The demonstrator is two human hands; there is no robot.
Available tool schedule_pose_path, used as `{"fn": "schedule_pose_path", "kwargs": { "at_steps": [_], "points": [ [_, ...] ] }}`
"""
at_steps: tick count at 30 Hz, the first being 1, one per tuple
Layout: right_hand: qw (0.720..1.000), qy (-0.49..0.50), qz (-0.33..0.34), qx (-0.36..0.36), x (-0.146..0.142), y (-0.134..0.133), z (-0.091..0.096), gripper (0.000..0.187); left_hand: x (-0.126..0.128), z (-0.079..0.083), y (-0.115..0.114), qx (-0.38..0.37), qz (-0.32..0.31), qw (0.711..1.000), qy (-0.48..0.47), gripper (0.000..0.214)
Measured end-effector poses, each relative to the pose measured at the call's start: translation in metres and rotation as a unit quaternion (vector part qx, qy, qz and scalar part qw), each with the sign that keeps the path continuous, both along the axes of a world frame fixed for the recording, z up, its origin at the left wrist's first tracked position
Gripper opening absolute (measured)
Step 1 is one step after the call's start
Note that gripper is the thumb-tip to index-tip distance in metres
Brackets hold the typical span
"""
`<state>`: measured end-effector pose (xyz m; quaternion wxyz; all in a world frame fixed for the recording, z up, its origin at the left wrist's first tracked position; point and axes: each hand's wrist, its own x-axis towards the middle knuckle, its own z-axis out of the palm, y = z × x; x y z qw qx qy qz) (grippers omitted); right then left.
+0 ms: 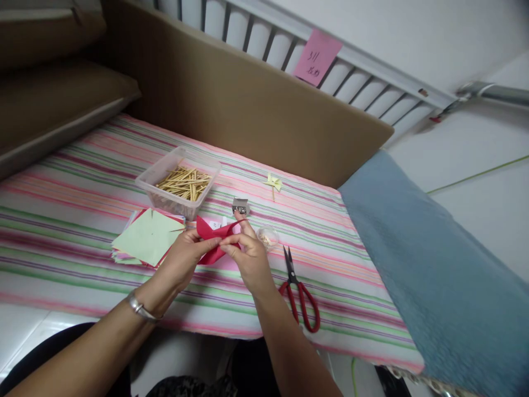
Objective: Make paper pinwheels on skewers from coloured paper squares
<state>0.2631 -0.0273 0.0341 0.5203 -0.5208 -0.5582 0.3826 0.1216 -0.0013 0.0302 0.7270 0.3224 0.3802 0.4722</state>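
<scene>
Both my hands pinch a folded red paper piece (210,238) just above the striped cloth. My left hand (184,259) grips its left side, with a silver bracelet on the wrist. My right hand (248,255) holds the right edge, fingers pressed together. A stack of coloured paper squares (146,238) with a pale green sheet on top lies left of my left hand. Red-handled scissors (300,292) lie shut to the right of my right hand.
A clear plastic tub of wooden sticks (182,184) stands behind the paper stack. A small metal box (240,207), a small clear round cup (268,238) and a yellow paper pinwheel (273,183) lie beyond my hands. A brown cardboard wall (248,105) backs the cloth; a blue blanket (433,275) lies right.
</scene>
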Motion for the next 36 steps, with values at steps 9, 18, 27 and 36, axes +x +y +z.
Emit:
{"fn": "schedule_pose_path", "kwargs": {
  "at_steps": [9, 18, 27, 36],
  "points": [
    [0.999, -0.005, -0.019, -0.045, 0.0006, -0.0003, 0.0015, 0.005, 0.0001, -0.0006, 0.0009, -0.005, -0.009, 1.000, -0.013, 0.013],
    [0.997, -0.020, -0.033, -0.060, 0.0010, -0.0004, 0.0045, 0.003, 0.0002, 0.0026, 0.0002, -0.011, -0.019, 0.999, -0.024, 0.010],
    [0.989, -0.129, -0.054, 0.037, 0.0008, -0.0024, 0.0042, 0.004, 0.0004, 0.0023, 0.0000, -0.022, -0.014, 0.999, -0.022, 0.014],
    [0.981, -0.179, -0.032, 0.072, 0.0003, -0.0043, 0.0072, 0.008, 0.0011, 0.0018, 0.0004, -0.026, -0.011, 1.000, -0.010, 0.014]
  ]
}}
